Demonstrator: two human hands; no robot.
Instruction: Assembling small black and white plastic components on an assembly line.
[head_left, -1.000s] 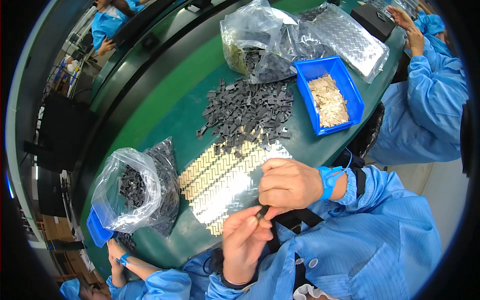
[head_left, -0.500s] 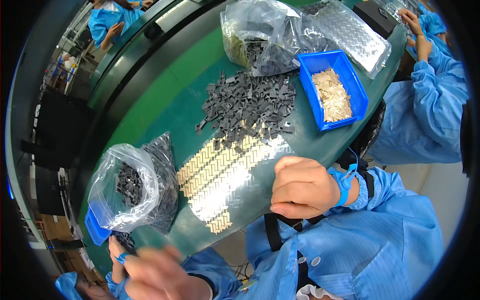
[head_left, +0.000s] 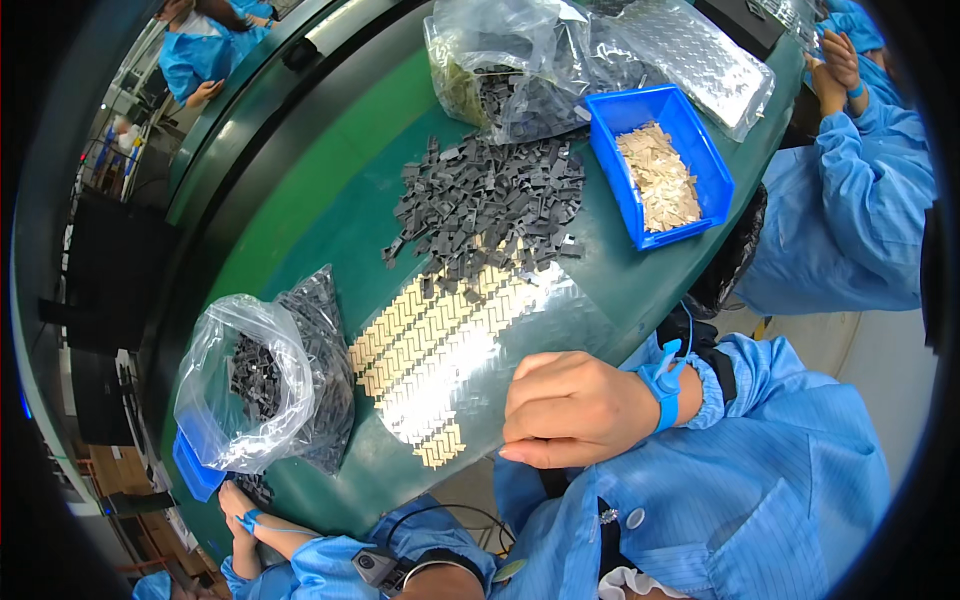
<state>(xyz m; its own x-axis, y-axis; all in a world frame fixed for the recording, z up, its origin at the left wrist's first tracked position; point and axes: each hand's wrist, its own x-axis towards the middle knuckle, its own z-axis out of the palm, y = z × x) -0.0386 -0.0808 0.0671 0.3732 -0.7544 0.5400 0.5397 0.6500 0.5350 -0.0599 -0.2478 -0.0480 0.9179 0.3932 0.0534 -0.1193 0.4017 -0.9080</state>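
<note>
My right hand (head_left: 570, 408), with a blue wrist strap (head_left: 666, 388), hovers at the near edge of the green table, beside a clear sheet (head_left: 560, 330). Its fingers are curled closed; what they hold, if anything, is hidden. Of my left arm only the wrist (head_left: 440, 580), with a dark band, shows at the lower edge; that hand lies outside the picture. Small cream pieces (head_left: 400, 345) lie in slanted rows on the sheet, washed out by glare in the middle. Behind them spreads a heap of dark grey plastic pieces (head_left: 490, 195), some overlapping the far rows.
A blue bin (head_left: 722, 205) of beige pieces stands at the right edge. Clear bags of dark pieces (head_left: 265, 385) (head_left: 510, 80) stand left and at the back. A co-worker's hand (head_left: 237, 500) is at lower left; another person (head_left: 850, 190) sits at right.
My left hand, blurred above the near left edge, has dropped out of the picture, leaving the wrist. My right hand has shifted left and slightly nearer to me, still closed.
</note>
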